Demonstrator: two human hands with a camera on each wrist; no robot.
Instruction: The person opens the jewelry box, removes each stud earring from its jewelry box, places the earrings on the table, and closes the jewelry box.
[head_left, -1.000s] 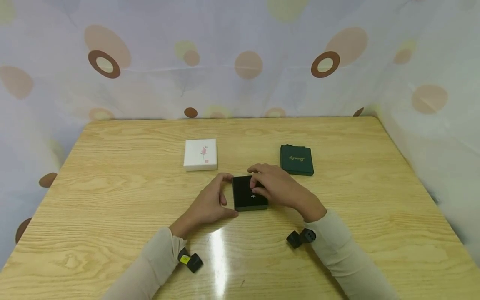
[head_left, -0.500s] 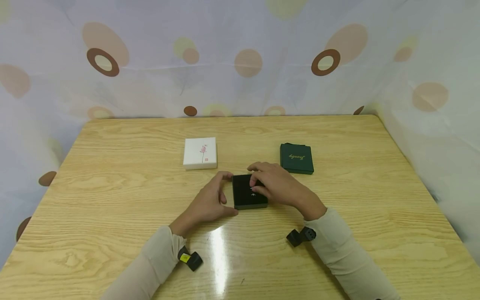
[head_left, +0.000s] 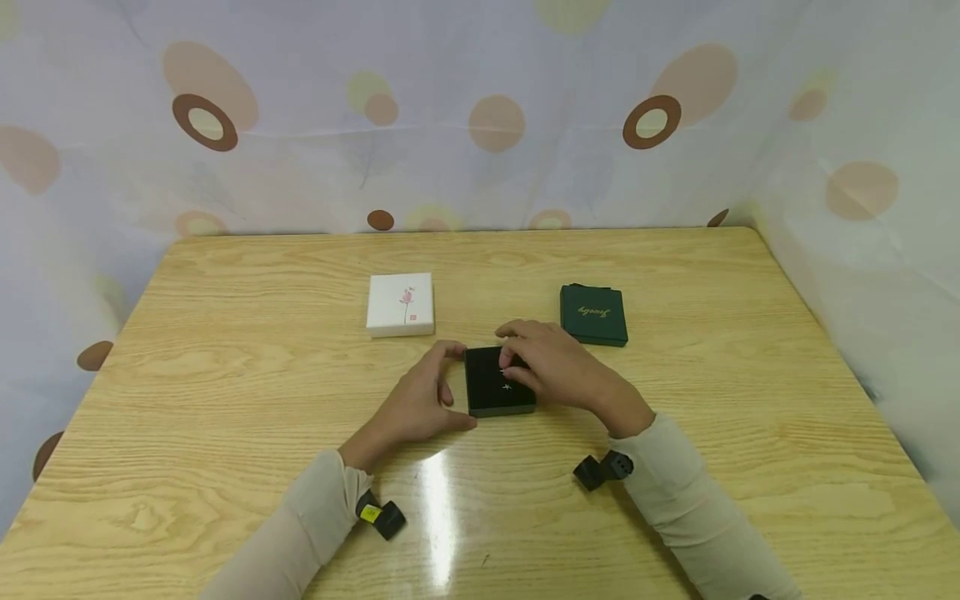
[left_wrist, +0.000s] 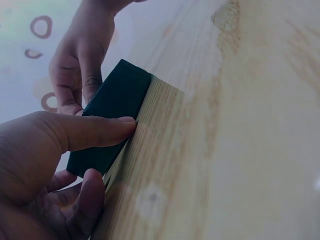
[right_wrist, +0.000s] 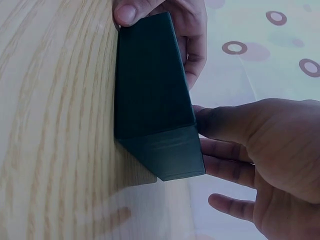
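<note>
In the head view a small dark green box [head_left: 501, 410] with a black inner surface lies on the table. A silver star-shaped piece [head_left: 507, 387] shows on that black surface. My left hand [head_left: 420, 400] holds the box from its left side, index finger at the far corner and thumb at the near one. The left wrist view shows this thumb [left_wrist: 107, 131] on the box's side wall. Over the box, my right hand [head_left: 551, 367] pinches a tiny silver piece of jewelry between thumb and index finger. Fingertips hide most of that piece.
Behind the box to the left lies a white box [head_left: 401, 304] with a pink flower print. A flat green box [head_left: 593, 315] with gold lettering sits just behind my right hand. A patterned cloth [head_left: 420, 117] hangs beyond the wooden table's [head_left: 225, 375] far edge.
The head view has tilted slightly, so everything sits a little higher. Both hands keep their places at the box; the right thumb and index finger shift only a little at the silver piece.
</note>
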